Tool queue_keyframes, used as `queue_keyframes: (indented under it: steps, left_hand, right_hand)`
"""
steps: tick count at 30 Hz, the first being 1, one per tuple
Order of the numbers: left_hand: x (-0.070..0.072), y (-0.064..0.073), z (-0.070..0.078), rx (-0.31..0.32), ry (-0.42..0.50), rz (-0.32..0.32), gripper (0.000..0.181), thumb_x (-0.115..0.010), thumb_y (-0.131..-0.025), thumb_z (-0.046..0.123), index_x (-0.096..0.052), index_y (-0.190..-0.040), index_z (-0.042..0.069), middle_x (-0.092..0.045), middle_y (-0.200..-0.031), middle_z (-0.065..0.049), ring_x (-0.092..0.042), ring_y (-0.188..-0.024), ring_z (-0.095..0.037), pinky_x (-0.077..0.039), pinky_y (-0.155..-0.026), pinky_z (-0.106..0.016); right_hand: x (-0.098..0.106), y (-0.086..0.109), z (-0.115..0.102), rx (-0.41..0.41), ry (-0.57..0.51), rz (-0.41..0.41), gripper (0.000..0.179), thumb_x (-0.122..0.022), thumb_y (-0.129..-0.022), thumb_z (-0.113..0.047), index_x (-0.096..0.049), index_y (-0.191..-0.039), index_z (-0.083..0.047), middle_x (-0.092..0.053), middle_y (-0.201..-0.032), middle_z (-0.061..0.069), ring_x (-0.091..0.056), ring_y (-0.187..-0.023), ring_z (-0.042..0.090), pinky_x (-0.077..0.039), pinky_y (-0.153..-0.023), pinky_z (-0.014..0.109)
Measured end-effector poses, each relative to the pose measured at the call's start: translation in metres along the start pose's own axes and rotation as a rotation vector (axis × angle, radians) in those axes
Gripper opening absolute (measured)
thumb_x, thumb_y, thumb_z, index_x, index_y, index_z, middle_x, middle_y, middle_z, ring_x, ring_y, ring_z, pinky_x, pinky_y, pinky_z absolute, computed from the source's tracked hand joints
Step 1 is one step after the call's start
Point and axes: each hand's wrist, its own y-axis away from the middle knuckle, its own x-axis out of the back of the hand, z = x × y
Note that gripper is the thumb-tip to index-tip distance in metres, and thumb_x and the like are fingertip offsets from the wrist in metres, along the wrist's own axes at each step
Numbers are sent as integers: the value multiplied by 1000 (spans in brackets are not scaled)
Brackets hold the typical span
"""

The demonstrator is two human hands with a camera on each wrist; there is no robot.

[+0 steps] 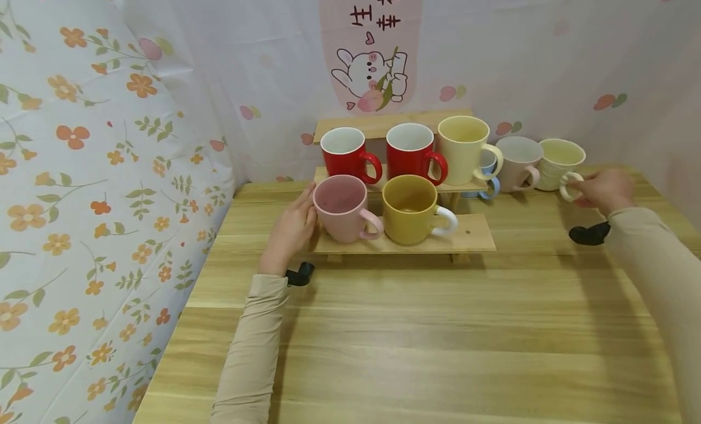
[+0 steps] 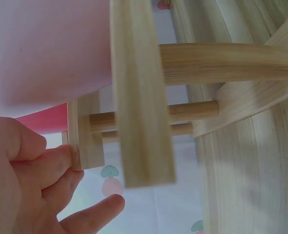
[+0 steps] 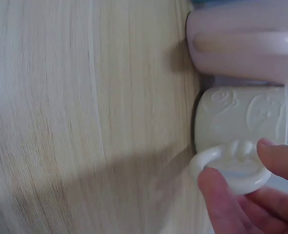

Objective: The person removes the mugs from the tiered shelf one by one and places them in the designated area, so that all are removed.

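Observation:
At the right of the head view, my right hand (image 1: 608, 190) grips the ring handle of a cream mug (image 1: 560, 162). In the right wrist view, the fingers curl around that handle, and the mug (image 3: 241, 114) shows a raised pattern. My left hand (image 1: 290, 232) is at the left end of a tiered wooden rack (image 1: 476, 232), beside a pink mug (image 1: 339, 220). In the left wrist view, fingertips of that hand (image 2: 31, 180) touch the end of a rack board (image 2: 88, 141); its little finger is stretched out. The left thumb is hidden.
On the rack stand a mustard mug (image 1: 408, 220) with a white handle, two red mugs (image 1: 342, 162) and a pale yellow mug (image 1: 462, 159). Between rack and cream mug are a pale pink mug (image 1: 515, 162) and a partly hidden blue mug (image 1: 490, 187). Behind hangs a patterned cloth (image 1: 263, 53).

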Motion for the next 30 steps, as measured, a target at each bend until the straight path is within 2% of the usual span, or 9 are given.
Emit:
queue_keyframes:
  steps: [3,6,10,16,18,20,23,26,30]
  left_hand:
    - [-1,1,0,8,-3,-5,46,-34,-103,21,-37,-147,11,-30,-156,-3,-42,-135,-29,-35,-111,-45]
    - [-3,1,0,12,4,-1,46,-34,-103,21,-38,-147,11,-30,-156,-3,-42,-135,-29,-35,-111,-45]
    - [-3,1,0,7,11,5,46,-34,-103,21,-38,-147,11,-30,-156,-3,-42,-135,-30,-36,-111,-46]
    - [-2,0,1,6,12,6,46,-34,-103,21,-38,-147,12,-30,-156,-2,-43,-134,-30,-36,-110,-46]
    - [-2,-1,1,7,13,7,46,-34,-103,21,-38,-147,12,-31,-156,-3,-43,-134,-30,-37,-110,-46]
    - [-2,0,1,9,14,7,46,-33,-103,21,-38,-147,11,-31,-156,-3,-43,-134,-30,-37,-110,-46]
    - [-2,0,0,11,11,5,46,-33,-103,21,-39,-147,11,-31,-156,-3,-43,-134,-31,-37,-109,-47]
    - [-1,0,0,12,6,1,46,-33,-103,21,-39,-147,10,-30,-156,-3,-43,-134,-31,-37,-110,-46]
    - [-1,-1,-1,4,12,1,46,-33,-103,20,-39,-147,10,-30,-156,-5,-42,-134,-31,-36,-110,-47]
  right_hand:
    - [-1,2,-1,-10,11,21,60,-50,-95,-36,-54,-112,22,-63,-47,-9,-62,-47,-1,-33,-63,20]
    - [-1,5,-4,-11,-8,55,49,-52,-94,-36,-64,-90,12,-62,-46,-9,-60,-44,-1,-37,-86,36]
    - [1,9,-8,-10,-34,71,42,-53,-93,-35,-64,-71,-1,-60,-44,-10,-56,-41,-4,-16,-105,59]
    - [5,15,-12,14,-32,53,41,-55,-93,-37,-66,-69,-6,-62,-46,-10,-58,-43,-3,-10,-108,62]
    - [6,18,-15,16,-56,37,41,-56,-92,-37,-67,-80,0,-63,-50,-7,-63,-47,1,-20,-113,49]
    - [7,20,-18,5,-86,16,44,-57,-92,-36,-63,-93,8,-62,-57,-6,-66,-52,3,-48,-96,32]
    - [8,23,-23,-5,-148,-14,42,-57,-92,-30,-55,-102,11,-57,-69,-8,-68,-57,4,-58,-61,26]
    - [7,27,-28,11,-156,-37,37,-56,-93,-26,-54,-99,11,-58,-69,-8,-66,-57,2,-58,-60,25]
    - [3,32,-36,80,-86,-57,47,-56,-94,-27,-51,-108,18,-60,-73,-6,-65,-58,1,-58,-60,26]
